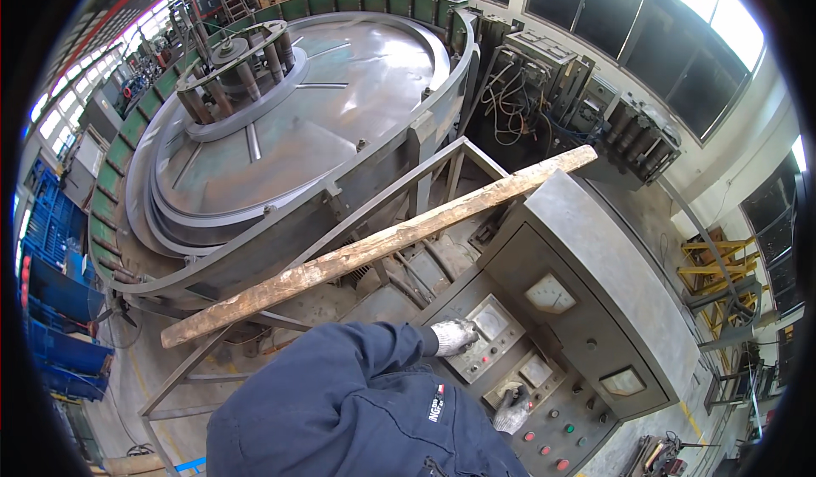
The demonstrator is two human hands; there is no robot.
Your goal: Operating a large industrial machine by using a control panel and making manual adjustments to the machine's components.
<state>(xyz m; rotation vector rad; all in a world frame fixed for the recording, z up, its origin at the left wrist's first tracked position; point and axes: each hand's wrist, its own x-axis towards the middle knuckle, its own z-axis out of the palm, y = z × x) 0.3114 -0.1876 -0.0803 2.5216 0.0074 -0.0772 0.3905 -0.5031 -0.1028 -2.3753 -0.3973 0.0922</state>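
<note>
While I am watching from afar, a round steel tub (382, 168) is sitting at left, behind a slanting wooden beam (365, 252).
My gloved left hand (456, 337) is curling half closed at the upper meter panel (489, 339); my gloved right hand (512, 412) is bending loosely near a red push button (529, 436), over the lower meter panel (541, 375) of the grey control console (571, 322). I am unable to tell whether either is gripping anything.

slanting wooden beam (381, 245) | large round metal table (348, 133) | blue metalwork (66, 354) | yellow frame (718, 246)
</note>
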